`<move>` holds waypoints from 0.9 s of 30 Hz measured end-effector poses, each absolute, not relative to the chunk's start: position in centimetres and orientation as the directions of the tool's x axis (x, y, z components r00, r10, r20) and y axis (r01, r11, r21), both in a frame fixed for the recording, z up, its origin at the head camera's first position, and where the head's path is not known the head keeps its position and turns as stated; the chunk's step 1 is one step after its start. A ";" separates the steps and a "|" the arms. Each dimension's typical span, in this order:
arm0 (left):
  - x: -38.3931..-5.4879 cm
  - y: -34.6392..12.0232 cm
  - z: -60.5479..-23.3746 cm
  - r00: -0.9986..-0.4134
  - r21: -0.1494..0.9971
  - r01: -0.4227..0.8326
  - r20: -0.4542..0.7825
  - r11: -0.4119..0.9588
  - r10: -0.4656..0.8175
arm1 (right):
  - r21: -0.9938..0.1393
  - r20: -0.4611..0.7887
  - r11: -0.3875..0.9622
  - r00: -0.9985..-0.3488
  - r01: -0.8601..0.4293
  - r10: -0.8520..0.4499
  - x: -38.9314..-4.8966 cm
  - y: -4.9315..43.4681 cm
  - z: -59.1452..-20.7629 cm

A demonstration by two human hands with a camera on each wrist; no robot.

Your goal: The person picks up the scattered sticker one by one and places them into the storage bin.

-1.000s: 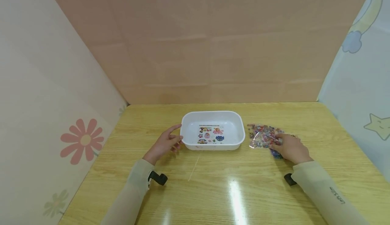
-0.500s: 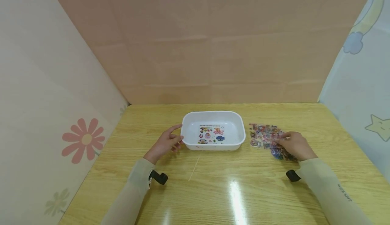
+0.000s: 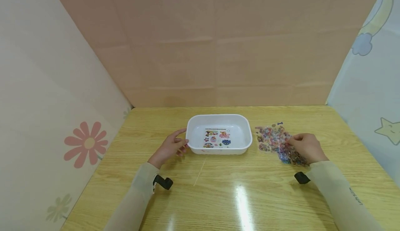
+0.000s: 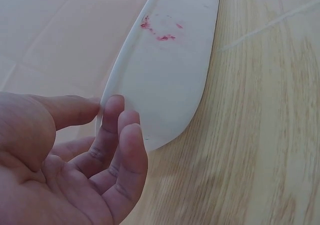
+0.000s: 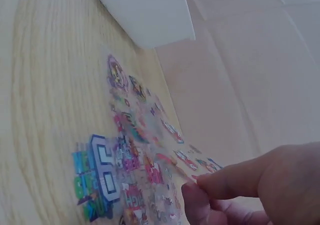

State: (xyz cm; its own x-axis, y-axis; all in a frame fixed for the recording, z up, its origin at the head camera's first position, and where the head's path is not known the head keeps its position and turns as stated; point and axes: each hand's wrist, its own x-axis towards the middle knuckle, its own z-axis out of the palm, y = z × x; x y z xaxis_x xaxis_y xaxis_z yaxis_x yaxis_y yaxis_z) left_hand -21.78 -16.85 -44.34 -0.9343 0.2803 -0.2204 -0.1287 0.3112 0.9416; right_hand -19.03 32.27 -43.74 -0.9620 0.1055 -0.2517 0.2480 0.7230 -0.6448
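Note:
A white rectangular tub stands at the middle of the table, with colourful cartoon stickers on its bottom. My left hand rests at the tub's left end, thumb tip against the rim and the other fingers loosely bent beside the wall. To the right of the tub lies a pile of clear sheets printed with colourful stickers. My right hand pinches a clear sticker sheet between thumb and forefinger at its edge, over the pile. A blue "6" sticker shows at the pile's near side.
The wood-grain table meets a plain beige wall covering at the back. Patterned side panels stand left and right. Black camera mounts sit on both wrists.
My right hand has moved slightly right and back over the pile, separating the clear sheets so that more of the stickers at the near side show. The left hand and the tub have stayed put.

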 end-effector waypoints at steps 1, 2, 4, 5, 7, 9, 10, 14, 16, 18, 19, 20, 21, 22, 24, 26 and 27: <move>-21.8 -16.9 -44.3 -0.935 0.942 -0.127 -0.218 0.310 0.280 | -0.647 -0.254 0.719 -0.961 0.254 0.111 -19.0 32.2 -43.6; -21.8 -16.9 -44.4 -0.935 0.943 -0.128 -0.219 0.308 0.279 | -0.651 -0.257 0.713 -0.960 0.260 0.115 -19.0 32.2 -43.6; -21.8 -16.9 -44.4 -0.934 0.944 -0.127 -0.217 0.304 0.283 | -0.663 -0.258 0.700 -0.959 0.265 0.119 -19.0 32.0 -43.5; -21.9 -17.0 -44.4 -0.933 0.945 -0.130 -0.219 0.301 0.284 | -0.670 -0.256 0.693 -0.959 0.266 0.120 -19.0 31.9 -43.4; -21.9 -17.0 -44.6 -0.932 0.947 -0.124 -0.214 0.298 0.292 | -0.684 -0.243 0.682 -0.962 0.260 0.124 -18.9 31.8 -43.3; -22.0 -17.0 -44.7 -0.932 0.948 -0.127 -0.215 0.292 0.293 | -0.695 -0.228 0.671 -0.964 0.259 0.136 -18.8 31.7 -43.2; -22.1 -17.0 -44.7 -0.931 0.948 -0.129 -0.217 0.292 0.292 | -0.701 -0.220 0.664 -0.965 0.259 0.144 -18.8 31.6 -43.1; -22.2 -17.0 -44.7 -0.929 0.944 -0.134 -0.226 0.301 0.294 | -0.738 -0.192 0.624 -0.966 0.257 0.172 -18.7 31.1 -42.5; -22.3 -17.0 -44.7 -0.926 0.942 -0.130 -0.227 0.310 0.301 | -0.759 -0.170 0.603 -0.969 0.244 0.178 -18.7 30.8 -42.0; -22.4 -17.1 -44.6 -0.924 0.943 -0.123 -0.223 0.310 0.310 | -0.772 -0.145 0.594 -0.972 0.227 0.183 -18.8 30.3 -41.4; -22.4 -17.1 -44.5 -0.924 0.944 -0.122 -0.222 0.308 0.313 | -0.776 -0.133 0.592 -0.974 0.218 0.185 -18.9 30.1 -41.1; -22.4 -17.2 -44.5 -0.924 0.945 -0.118 -0.218 0.305 0.315 | -0.780 -0.118 0.591 -0.975 0.207 0.186 -18.9 29.8 -40.7; -22.5 -17.2 -44.5 -0.924 0.946 -0.111 -0.212 0.305 0.319 | -0.785 -0.108 0.586 -0.976 0.199 0.187 -19.0 29.6 -40.4; -22.5 -17.2 -44.5 -0.923 0.948 -0.109 -0.209 0.300 0.323 | -0.786 -0.100 0.587 -0.977 0.193 0.187 -19.1 29.3 -40.0; -22.5 -17.3 -44.5 -0.919 0.948 -0.106 -0.208 0.300 0.335 | -0.797 -0.096 0.575 -0.979 0.185 0.182 -19.3 28.7 -39.3; -22.6 -17.3 -44.6 -0.915 0.948 -0.104 -0.210 0.300 0.344 | -0.813 -0.087 0.557 -0.981 0.170 0.173 -19.6 28.0 -38.5; -22.6 -17.4 -44.6 -0.914 0.947 -0.102 -0.209 0.304 0.348 | -0.819 -0.083 0.550 -0.982 0.163 0.168 -19.6 27.6 -38.1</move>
